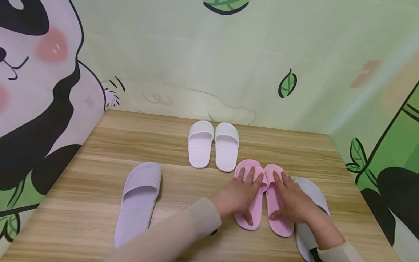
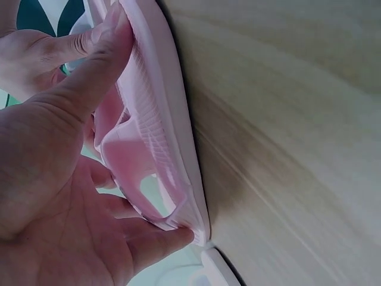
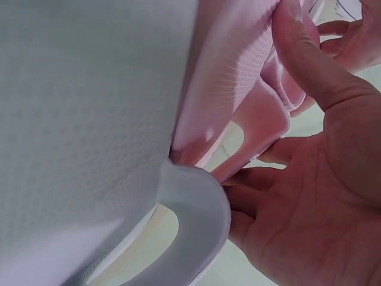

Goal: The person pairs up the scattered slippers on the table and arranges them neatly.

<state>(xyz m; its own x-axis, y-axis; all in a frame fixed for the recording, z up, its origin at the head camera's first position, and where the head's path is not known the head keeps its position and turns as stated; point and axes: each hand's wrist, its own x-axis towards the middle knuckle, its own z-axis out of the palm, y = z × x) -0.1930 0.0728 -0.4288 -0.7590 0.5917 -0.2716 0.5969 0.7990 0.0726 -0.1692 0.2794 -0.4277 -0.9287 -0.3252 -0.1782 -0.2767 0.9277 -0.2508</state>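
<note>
Two pink slippers lie side by side on the wooden floor, toes away from me. On the left pink slipper rests my left hand, its fingers spread over the strap and its thumb on the footbed near the heel. My right hand lies over the right pink slipper in the same way, with fingers on the strap and the thumb lower down. Both wrist views show the palms above the slippers. Close by the right hand, a large pale grey slipper is partly covered by the forearm.
A pair of small white slippers, the left one and the right one, stands near the back wall. One large pale lilac slipper lies at the left on the wood-grain floor. Cartoon-printed walls border the floor on several sides.
</note>
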